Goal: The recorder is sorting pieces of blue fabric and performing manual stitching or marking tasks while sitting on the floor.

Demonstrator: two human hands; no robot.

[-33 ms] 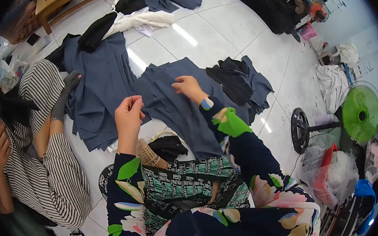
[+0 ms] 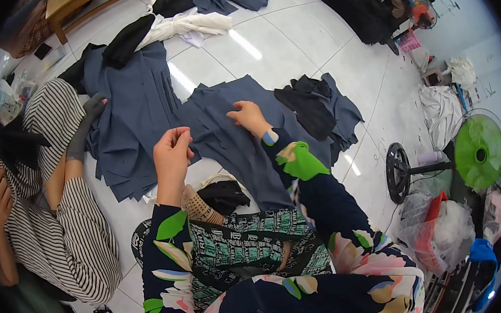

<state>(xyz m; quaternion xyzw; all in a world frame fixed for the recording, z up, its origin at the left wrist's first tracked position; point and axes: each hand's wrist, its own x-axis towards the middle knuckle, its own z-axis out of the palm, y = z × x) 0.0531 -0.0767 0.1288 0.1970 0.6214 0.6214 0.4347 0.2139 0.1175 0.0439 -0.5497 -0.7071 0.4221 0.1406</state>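
My left hand (image 2: 173, 157) is raised above my lap, thumb and fingertips pinched together. Whatever it pinches, if anything, is too small to make out. To its right and a bit farther off, my right hand (image 2: 249, 118) hovers over a spread pile of grey-blue cloth pieces (image 2: 219, 102). Its fingers are bent and drawn together at the tips, and nothing I can name shows between them. The two hands are apart. Another stack of grey-blue cloth (image 2: 127, 107) lies beyond my left hand. Below the hands, a black cloth bundle (image 2: 224, 196) rests by my foot.
On the left sits a co-worker in striped trousers (image 2: 61, 244), both hands on a black cloth (image 2: 20, 144). Dark cloth pieces (image 2: 306, 110) lie at the right end of the pile. A green fan (image 2: 479, 151) and plastic bags (image 2: 414, 219) stand at the right.
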